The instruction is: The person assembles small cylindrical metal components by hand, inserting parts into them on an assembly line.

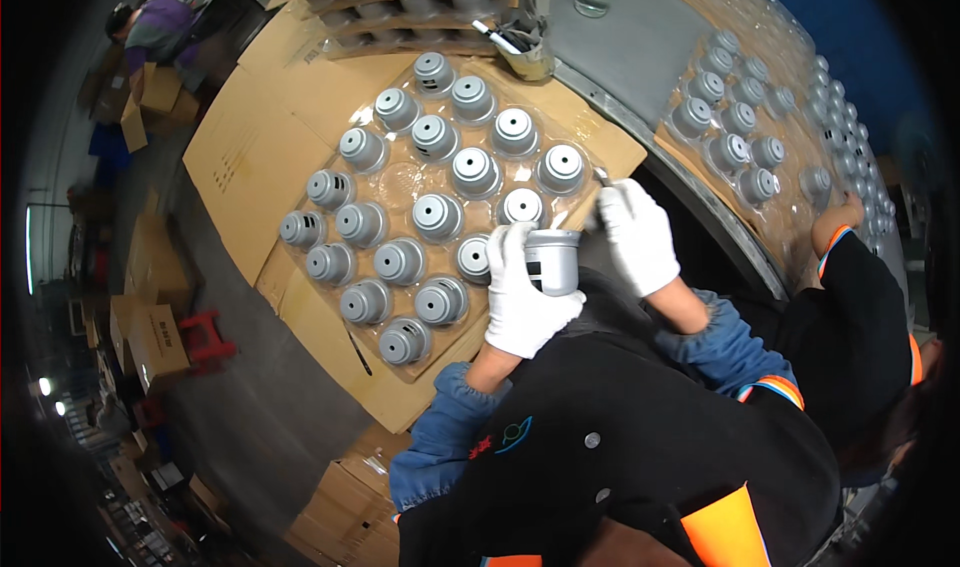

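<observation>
My left hand (522,302), in a white glove, is closed round a grey cup-shaped housing (562,262) with a dark slot in its side. The housing is tipped on its side in front of my chest. Just right of it, my gloved right hand (638,239) has its fingers curled together. A slim thing with a small tip shows above those fingers, too small to name. Beyond both hands, several similar grey housings (437,215) stand in a clear plastic tray (405,180). Each shows a small dark hole in its top. My left hand covers part of the tray's near edge.
Brown cardboard (250,157) lies under the tray. Stacked trays (410,12) and a cup of pens (530,57) stand at the back. At right, a co-worker's hand (838,217) is near another tray of housings (735,152). A red stool (205,339) stands at left.
</observation>
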A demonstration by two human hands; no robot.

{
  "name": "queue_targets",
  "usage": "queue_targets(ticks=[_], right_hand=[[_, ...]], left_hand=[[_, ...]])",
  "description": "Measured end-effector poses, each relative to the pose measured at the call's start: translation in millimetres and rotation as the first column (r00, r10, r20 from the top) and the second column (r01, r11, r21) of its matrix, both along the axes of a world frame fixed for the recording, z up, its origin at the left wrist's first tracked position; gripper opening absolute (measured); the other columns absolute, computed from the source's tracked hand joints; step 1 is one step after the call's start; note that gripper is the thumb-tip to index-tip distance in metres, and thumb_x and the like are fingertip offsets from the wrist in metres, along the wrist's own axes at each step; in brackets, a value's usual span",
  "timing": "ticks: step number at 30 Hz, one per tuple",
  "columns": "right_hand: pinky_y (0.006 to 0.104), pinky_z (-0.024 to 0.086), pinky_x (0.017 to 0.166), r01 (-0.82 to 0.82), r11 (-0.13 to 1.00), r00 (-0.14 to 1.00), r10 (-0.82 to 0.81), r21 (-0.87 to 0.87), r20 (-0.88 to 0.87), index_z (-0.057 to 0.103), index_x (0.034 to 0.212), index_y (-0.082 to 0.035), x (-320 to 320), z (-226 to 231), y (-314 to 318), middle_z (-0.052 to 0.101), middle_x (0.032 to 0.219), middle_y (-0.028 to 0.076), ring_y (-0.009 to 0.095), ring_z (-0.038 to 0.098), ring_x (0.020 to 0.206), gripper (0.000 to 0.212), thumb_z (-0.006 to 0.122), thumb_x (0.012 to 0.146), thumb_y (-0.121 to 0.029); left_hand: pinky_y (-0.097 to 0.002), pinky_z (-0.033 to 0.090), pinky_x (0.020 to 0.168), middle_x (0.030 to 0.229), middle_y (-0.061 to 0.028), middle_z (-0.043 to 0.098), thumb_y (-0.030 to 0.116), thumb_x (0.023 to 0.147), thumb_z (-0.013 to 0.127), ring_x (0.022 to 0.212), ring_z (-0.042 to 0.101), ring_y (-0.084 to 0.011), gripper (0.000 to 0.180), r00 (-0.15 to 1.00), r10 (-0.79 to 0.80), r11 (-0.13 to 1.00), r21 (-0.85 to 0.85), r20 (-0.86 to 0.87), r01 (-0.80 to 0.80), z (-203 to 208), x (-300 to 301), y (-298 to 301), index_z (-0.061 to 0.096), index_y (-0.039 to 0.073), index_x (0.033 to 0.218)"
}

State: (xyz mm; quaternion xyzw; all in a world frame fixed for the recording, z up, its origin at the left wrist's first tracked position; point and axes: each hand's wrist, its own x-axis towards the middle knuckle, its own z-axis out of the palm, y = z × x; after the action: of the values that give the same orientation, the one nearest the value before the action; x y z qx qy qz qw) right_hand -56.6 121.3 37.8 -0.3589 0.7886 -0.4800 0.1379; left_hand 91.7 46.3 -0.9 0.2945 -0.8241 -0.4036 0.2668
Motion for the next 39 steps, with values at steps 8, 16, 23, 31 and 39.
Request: queue_targets(ticks=[8, 16, 23, 31, 39], right_hand=[[0.0416, 0.044, 0.070, 0.084, 0.974, 0.614, 0.117, 0.212, -0.780, 0.058, 0.073, -0.011, -39.4, -52.2, -6.6, 0.058, 0.063, 0.011, 0.032, 0.057, 0.063, 0.016, 0.064, 0.083, -0.021], [0.0391, 0.045, 0.061, 0.021, 0.966, 0.851, 0.119, 0.259, -0.511, 0.062, 0.075, -0.010, -48.3, -33.3, 14.4, 0.058, 0.061, 0.013, 0.033, 0.057, 0.060, 0.016, 0.064, 0.084, -0.023], [0.0373, 0.042, 0.058, -0.305, 0.947, 0.746, 0.302, 0.098, -0.594, 0.066, 0.085, -0.013, -33.2, 38.2, 9.1, 0.057, 0.062, 0.009, 0.029, 0.055, 0.059, 0.009, 0.068, 0.078, -0.018], [0.0373, 0.042, 0.072, -0.513, 0.827, 0.433, 0.482, 0.231, -0.762, 0.062, 0.096, -0.010, -24.9, 62.6, 8.6, 0.050, 0.061, 0.000, 0.021, 0.049, 0.057, 0.032, 0.074, 0.068, -0.020], [0.0356, 0.042, 0.077, -0.501, 0.777, 0.285, 0.565, 0.382, -0.774, 0.059, 0.096, -0.006, -19.2, 77.3, 4.4, 0.054, 0.071, 0.000, 0.018, 0.056, 0.067, 0.028, 0.060, 0.069, -0.016]], left_hand=[[-0.0354, 0.046, 0.090, 0.117, -0.0127, 0.046, 0.030, 0.050, 0.092, 0.111, 0.048, -0.0214, 0.109, 0.974, 0.042, 0.897, 0.438, -0.222, 0.061, -1.4, 19.2, 2.8, 0.026, 0.003, 0.133], [-0.0355, 0.046, 0.091, 0.120, -0.0126, 0.043, 0.038, 0.049, 0.092, 0.111, 0.048, -0.0217, 0.114, 0.965, 0.019, 0.919, 0.384, -0.262, 0.086, 14.0, 26.4, -2.0, 0.025, 0.002, 0.134], [-0.0355, 0.046, 0.091, 0.119, -0.0130, 0.045, 0.040, 0.050, 0.092, 0.109, 0.050, -0.0220, 0.114, 0.971, 0.013, 0.925, 0.372, -0.241, 0.080, 14.0, 24.7, -4.2, 0.025, 0.002, 0.134], [-0.0370, 0.044, 0.090, 0.116, -0.0146, 0.044, 0.029, 0.052, 0.088, 0.106, 0.050, -0.0250, 0.101, 0.992, -0.012, 0.993, 0.115, -0.122, 0.026, 21.4, 21.7, -3.4, 0.031, 0.001, 0.131], [-0.0412, 0.040, 0.094, 0.118, -0.0180, 0.039, 0.022, 0.047, 0.084, 0.109, 0.045, -0.0337, 0.092, 0.997, 0.016, 0.999, -0.029, -0.073, -0.018, 34.3, 16.7, -3.3, 0.038, -0.001, 0.124]])
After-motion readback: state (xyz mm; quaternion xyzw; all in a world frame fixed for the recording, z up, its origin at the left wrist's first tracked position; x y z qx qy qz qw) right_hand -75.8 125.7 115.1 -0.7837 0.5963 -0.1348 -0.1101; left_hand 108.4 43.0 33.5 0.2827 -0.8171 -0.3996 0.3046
